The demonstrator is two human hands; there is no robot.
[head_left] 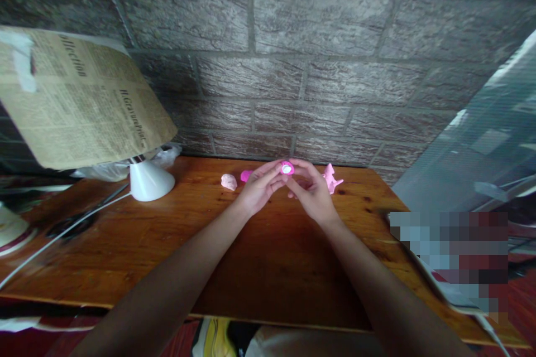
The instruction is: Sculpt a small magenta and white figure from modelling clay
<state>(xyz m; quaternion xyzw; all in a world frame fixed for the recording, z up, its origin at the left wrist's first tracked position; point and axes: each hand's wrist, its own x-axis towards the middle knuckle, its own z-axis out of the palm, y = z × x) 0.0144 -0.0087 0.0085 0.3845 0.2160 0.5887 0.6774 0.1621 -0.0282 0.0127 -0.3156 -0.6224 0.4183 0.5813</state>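
A small bright pink lump with a white patch (287, 168), which looks like modelling clay, is held up between both hands above the wooden table. My left hand (260, 187) pinches it from the left, its fingers closed round the edge. From the right, my right hand (312, 192) grips the same lump with thumb and fingers. Behind the left hand lies a bright pink piece (245, 175), partly hidden. A pale pink lump (229, 181) rests to its left. Just right of my right hand stands a light pink shape with pointed parts (330, 178), partly covered by the hand.
A lamp with a white base (151, 181) and a newsprint shade (92, 106) stands at the left, its white cord (62, 245) crossing the table (268, 268). A brick-patterned wall (276, 78) rises behind. At the right are a translucent panel (473, 139) and a pixelated area.
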